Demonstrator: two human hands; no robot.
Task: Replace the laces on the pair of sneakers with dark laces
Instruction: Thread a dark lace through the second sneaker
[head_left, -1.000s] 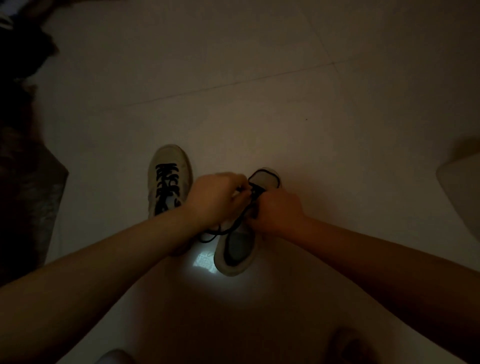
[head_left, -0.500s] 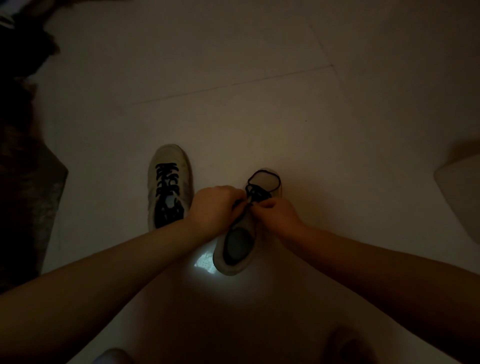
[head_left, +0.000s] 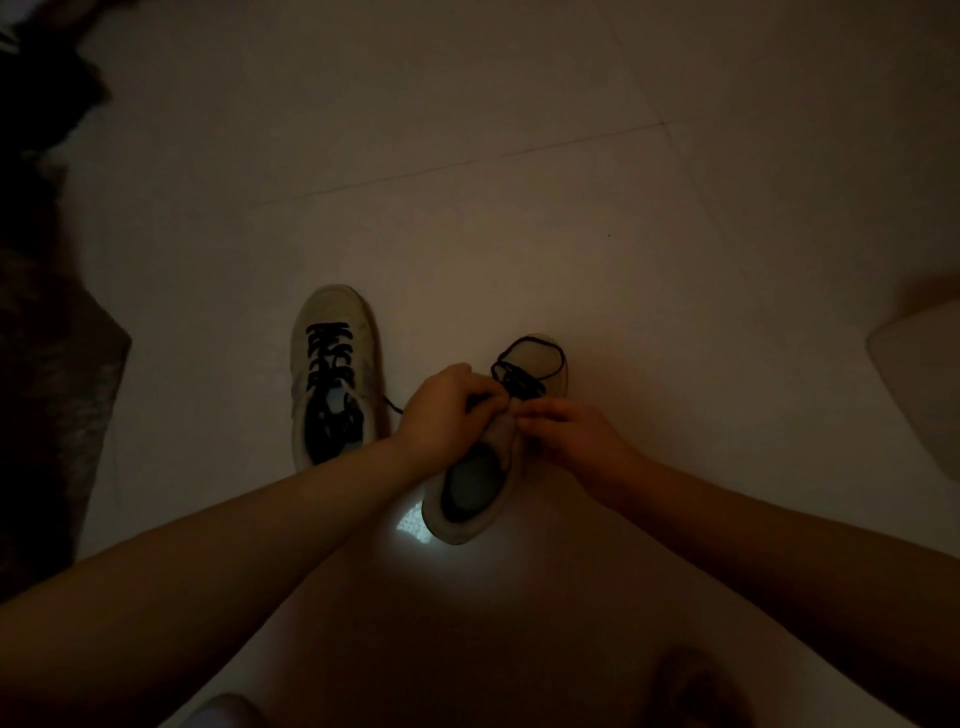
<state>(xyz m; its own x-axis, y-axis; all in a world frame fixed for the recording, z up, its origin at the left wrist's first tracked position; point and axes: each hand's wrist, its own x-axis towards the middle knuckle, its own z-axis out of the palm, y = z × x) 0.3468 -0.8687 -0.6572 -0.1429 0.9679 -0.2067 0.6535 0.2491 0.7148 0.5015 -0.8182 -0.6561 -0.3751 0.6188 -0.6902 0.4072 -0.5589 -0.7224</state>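
Both hands (head_left: 451, 410) (head_left: 569, 436) pinch the limp, thin dark lace (head_left: 524, 382) over the light sneaker (head_left: 470, 488); best gripped near its stiff tip.

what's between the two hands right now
In the head view, the left hand and right hand flank the unfinished sneaker tongue; its dark lace bunches just beyond.

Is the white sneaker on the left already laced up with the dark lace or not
Laced. The white sneaker on the left shows dark lace crossing its eyelets in rows, with a loose end trailing on the pale tiled floor.
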